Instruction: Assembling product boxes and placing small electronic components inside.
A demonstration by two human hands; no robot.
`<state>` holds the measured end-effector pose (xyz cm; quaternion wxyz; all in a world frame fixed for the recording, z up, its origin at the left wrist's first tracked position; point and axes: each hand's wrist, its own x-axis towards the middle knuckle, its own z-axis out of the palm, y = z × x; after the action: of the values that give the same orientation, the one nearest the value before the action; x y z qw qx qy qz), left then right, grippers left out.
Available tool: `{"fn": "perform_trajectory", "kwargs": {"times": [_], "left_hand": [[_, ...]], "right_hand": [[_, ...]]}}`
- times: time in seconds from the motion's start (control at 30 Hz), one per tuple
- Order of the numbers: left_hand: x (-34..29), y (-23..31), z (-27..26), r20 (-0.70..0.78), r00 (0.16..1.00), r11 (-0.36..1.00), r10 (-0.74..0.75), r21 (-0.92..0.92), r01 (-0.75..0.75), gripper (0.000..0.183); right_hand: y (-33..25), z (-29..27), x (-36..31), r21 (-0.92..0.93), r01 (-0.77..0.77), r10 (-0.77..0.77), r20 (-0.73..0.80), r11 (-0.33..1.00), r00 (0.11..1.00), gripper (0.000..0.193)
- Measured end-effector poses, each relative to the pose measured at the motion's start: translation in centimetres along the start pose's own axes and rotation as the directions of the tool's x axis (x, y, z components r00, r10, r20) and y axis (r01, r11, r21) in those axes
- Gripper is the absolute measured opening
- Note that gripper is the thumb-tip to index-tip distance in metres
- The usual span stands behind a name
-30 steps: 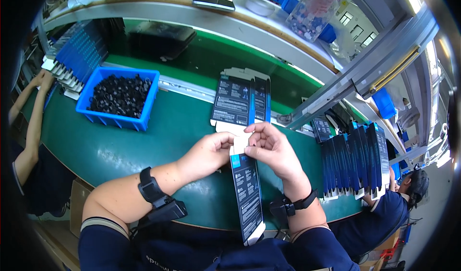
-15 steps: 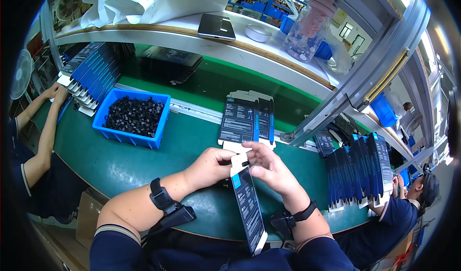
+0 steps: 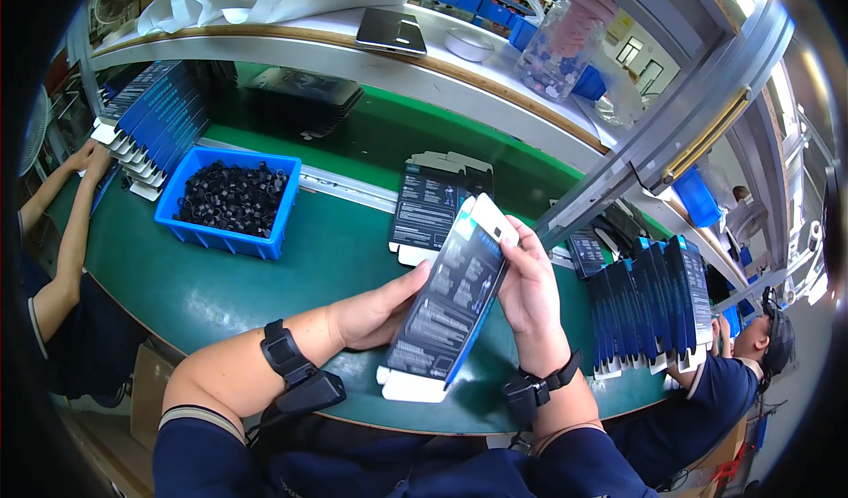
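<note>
A dark blue and black printed carton (image 3: 450, 299) with white end flaps is tilted between my hands, its broad face turned up. My right hand (image 3: 530, 286) is closed on its upper right edge, thumb on the front by the white top flap. At the lower left edge, my left hand (image 3: 380, 311) holds the carton from the side; its fingers are partly hidden behind it. Just beyond lie flat dark cartons (image 3: 428, 207) with white flaps, partly covered by the held one. To the left stands a blue bin (image 3: 283, 233) full of small black clip-like parts (image 3: 234, 199).
Rows of dark cartons stand at the right (image 3: 649, 308) and far left (image 3: 159, 118), each beside a co-worker's hands. A shelf (image 3: 353, 52) crosses above the green table (image 3: 221, 308), with a metal post (image 3: 654, 145) at right. Dark flat items (image 3: 309, 96) lie under the shelf.
The carton has swung up from hanging edge-on near my body to lying tilted with its broad face showing. My right hand has moved onto its upper edge; my left hand has shifted lower along it.
</note>
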<state>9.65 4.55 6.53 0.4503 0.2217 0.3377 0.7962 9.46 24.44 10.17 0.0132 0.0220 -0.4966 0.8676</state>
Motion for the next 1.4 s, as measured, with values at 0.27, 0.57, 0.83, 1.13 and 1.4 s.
{"fn": "perform_trajectory", "kwargs": {"times": [0.27,0.57,0.83,1.13,1.4], "left_hand": [[0.1,-0.8,0.1,0.236,0.971,0.958,-0.048,-0.263,0.112,0.082],[0.0,-0.2,-0.1,-0.052,0.998,0.985,-0.041,-0.17,0.031,0.053],[0.1,1.1,-0.7,-0.305,0.903,0.939,0.302,0.256,-0.228,0.046],[-0.5,2.3,-3.0,-0.328,0.805,0.745,0.494,0.637,-0.198,0.049],[-0.5,2.6,-3.3,-0.343,0.907,0.905,0.244,0.416,-0.086,0.028]], "right_hand": [[2.0,-2.1,1.3,0.099,-0.016,0.02,-0.039,0.995,0.999,0.027],[2.5,-0.9,0.0,-0.29,-0.052,0.043,-0.035,0.956,0.998,0.037],[1.8,-0.1,-0.1,-0.307,0.101,-0.08,0.079,0.946,0.994,0.041],[1.6,0.1,-0.2,-0.379,0.004,0.069,0.177,0.925,0.982,0.062],[1.6,-1.1,0.3,-0.295,-0.176,0.22,0.124,0.939,0.967,0.035]]}}
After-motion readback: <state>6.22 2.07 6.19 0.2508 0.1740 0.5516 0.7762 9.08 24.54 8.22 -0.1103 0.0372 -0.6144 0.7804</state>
